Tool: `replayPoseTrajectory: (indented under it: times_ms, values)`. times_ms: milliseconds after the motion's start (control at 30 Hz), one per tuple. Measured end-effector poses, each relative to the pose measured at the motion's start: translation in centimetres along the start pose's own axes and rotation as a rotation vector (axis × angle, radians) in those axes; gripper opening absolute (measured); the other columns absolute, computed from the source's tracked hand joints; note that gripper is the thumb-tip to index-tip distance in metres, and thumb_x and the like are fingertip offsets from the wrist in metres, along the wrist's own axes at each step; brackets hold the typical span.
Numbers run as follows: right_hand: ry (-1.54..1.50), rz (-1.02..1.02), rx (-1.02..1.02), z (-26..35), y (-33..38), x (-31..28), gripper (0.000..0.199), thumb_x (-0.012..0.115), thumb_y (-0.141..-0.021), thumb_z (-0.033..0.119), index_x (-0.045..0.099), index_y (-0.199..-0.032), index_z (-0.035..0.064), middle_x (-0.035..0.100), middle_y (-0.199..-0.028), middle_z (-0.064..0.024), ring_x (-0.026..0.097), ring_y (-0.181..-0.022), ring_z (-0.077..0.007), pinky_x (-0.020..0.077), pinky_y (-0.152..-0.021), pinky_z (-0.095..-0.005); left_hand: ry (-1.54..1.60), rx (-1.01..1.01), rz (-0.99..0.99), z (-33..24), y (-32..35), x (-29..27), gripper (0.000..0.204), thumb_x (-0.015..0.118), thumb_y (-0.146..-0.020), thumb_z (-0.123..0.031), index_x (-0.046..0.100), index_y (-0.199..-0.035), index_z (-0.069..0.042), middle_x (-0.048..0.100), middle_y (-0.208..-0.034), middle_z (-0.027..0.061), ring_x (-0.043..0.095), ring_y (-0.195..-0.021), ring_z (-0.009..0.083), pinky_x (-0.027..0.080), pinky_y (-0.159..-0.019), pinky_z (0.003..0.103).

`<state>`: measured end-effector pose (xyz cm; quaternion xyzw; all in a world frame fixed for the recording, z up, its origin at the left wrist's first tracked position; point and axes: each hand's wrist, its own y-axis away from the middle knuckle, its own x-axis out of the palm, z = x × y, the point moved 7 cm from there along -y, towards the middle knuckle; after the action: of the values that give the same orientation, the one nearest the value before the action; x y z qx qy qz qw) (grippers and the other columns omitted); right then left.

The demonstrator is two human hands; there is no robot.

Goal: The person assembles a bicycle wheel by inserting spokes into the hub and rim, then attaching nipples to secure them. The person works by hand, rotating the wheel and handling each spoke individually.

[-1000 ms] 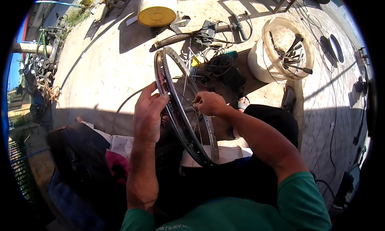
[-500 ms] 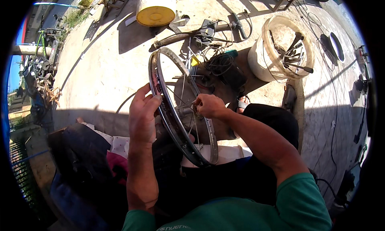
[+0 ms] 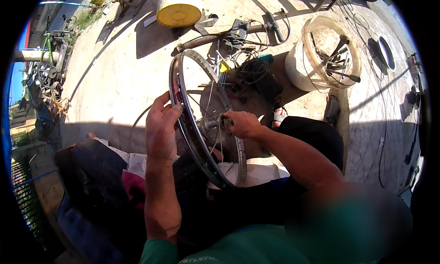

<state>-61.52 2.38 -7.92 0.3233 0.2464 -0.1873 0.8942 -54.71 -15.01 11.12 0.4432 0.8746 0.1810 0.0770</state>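
Observation:
A bare metal bicycle wheel rim (image 3: 183, 65) with thin spokes stands tilted on edge over my lap. My left hand (image 3: 161, 126) grips the rim's left side, fingers curled over its edge. At the centre, my right hand (image 3: 241, 123) is closed around the hub (image 3: 208, 124), where the spokes meet. The rim's lower end rests against a white cloth (image 3: 256, 174) on my dark trousers.
A white bucket (image 3: 300, 65) full of tools stands at the right. A yellow-ended cylinder (image 3: 179, 10), a pipe, cables and a power tool (image 3: 256, 67) lie on the concrete beyond the wheel. Dark bags (image 3: 87, 181) sit at my left. Bicycles (image 3: 48, 67) lean far left.
The wheel has tipped and shifted slightly left, and my left hand slid along the rim. My right hand moved from the spokes down to the hub.

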Motion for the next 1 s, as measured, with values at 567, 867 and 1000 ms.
replayPoseTrajectory:
  times_ms: [567,867,1000]
  values:
    - [-0.031,0.085,0.117,0.0,-0.1,0.6,0.048,0.062,-0.084,0.033,0.060,-0.128,0.0130,0.067,-0.122,-0.0168,0.063,-0.115,-0.0352,0.0488,-0.098,-0.0445,0.123,-0.042,-0.037,-0.1,0.5,1.1,0.044,0.053,-0.095,-0.007,0.045,-0.134,0.009,0.065,-0.087,0.0118,0.066,-0.068,0.0170,0.055,-0.060,0.028]
    - [-0.037,0.085,0.283,-2.9,-0.3,0.9,0.048,0.067,-0.080,0.038,0.065,-0.121,0.0128,0.068,-0.121,-0.0164,0.063,-0.114,-0.0352,0.0488,-0.097,-0.0437,0.069,-0.074,0.002,0.2,0.6,1.3,0.044,0.054,-0.096,-0.013,0.045,-0.136,0.002,0.065,-0.092,0.0132,0.067,-0.076,0.0189,0.061,-0.055,0.036]
    - [-0.032,0.050,0.303,-4.3,-1.3,2.0,0.046,0.068,-0.079,0.036,0.066,-0.118,0.0117,0.067,-0.121,-0.0181,0.062,-0.116,-0.0357,0.0468,-0.100,-0.0456,0.026,-0.053,-0.001,0.3,0.6,1.2,0.045,0.054,-0.095,-0.012,0.044,-0.136,0.004,0.065,-0.091,0.0136,0.067,-0.075,0.0184,0.059,-0.060,0.033]
